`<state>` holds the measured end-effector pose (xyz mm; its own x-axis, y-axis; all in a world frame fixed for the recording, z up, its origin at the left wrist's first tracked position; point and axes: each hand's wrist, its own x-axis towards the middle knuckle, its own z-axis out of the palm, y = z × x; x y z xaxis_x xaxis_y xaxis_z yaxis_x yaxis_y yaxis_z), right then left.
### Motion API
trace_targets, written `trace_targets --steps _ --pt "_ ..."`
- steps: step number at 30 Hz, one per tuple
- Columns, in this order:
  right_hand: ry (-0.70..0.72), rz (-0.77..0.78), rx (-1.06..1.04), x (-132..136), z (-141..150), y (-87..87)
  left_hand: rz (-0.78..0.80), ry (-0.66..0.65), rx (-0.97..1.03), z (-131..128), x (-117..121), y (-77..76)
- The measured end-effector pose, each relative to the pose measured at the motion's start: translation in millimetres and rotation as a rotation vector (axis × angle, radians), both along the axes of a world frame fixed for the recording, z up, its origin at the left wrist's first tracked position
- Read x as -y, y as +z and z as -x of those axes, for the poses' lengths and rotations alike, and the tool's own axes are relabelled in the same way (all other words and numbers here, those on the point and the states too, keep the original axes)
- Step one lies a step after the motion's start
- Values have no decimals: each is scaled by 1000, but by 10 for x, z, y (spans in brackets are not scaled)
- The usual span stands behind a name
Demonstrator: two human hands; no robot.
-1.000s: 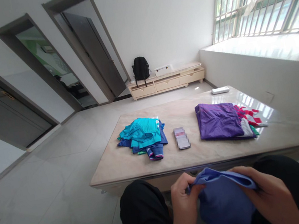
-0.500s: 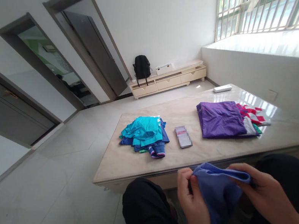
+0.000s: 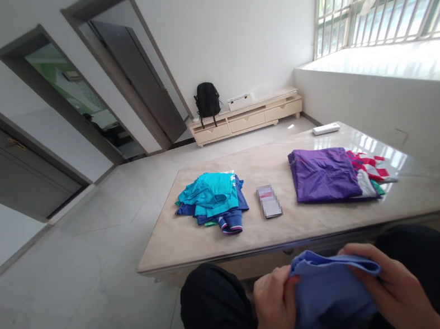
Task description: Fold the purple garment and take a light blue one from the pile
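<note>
Two bare hands of yours grip the blue cloth (image 3: 331, 289) at the lower centre of the frame, above your lap and just off the near edge of the table (image 3: 275, 237). Your left hand (image 3: 272, 298) pinches its left edge between thumb and curled fingers; your right hand (image 3: 394, 282) clasps the folded rim on the other side, and the cloth hangs down between them.

On the table, left of the frame's centre, you have a teal garment (image 3: 217, 196) lying on top of dark blue clothing (image 3: 233, 222). Right of centre, a folded purple garment (image 3: 324, 175) lies beside a red-and-white checked garment (image 3: 376, 166), partly over white and green fabric. Between the two piles lies a pixelated rectangular item (image 3: 269, 202). A white, elongated object (image 3: 326, 129) sits near the table's far right corner. Beyond, at upper centre, a black backpack (image 3: 207, 100) and a white box (image 3: 238, 103) stand on a low cabinet (image 3: 247, 120).
</note>
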<state>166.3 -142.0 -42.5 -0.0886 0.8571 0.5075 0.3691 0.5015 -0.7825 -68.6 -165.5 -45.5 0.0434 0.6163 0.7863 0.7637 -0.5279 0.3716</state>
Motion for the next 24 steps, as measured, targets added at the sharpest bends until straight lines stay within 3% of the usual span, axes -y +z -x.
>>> trace_targets --steps 4,7,15,17,20,24 --pt "113 22 80 -78 -137 -54 70 -96 -10 43 57 -33" --pt "100 71 65 -102 -178 -98 168 -147 30 60 98 -58" --pt "-51 134 2 -144 -130 -165 818 -283 292 72 82 -31" --pt "-61 119 28 -152 -154 -182 907 -299 304 78 87 -79" --pt "-28 30 101 -143 -226 -227 868 -229 277 54 141 -273" --pt "-62 -109 180 -82 -314 -295 637 16 313 -35 287 -564"
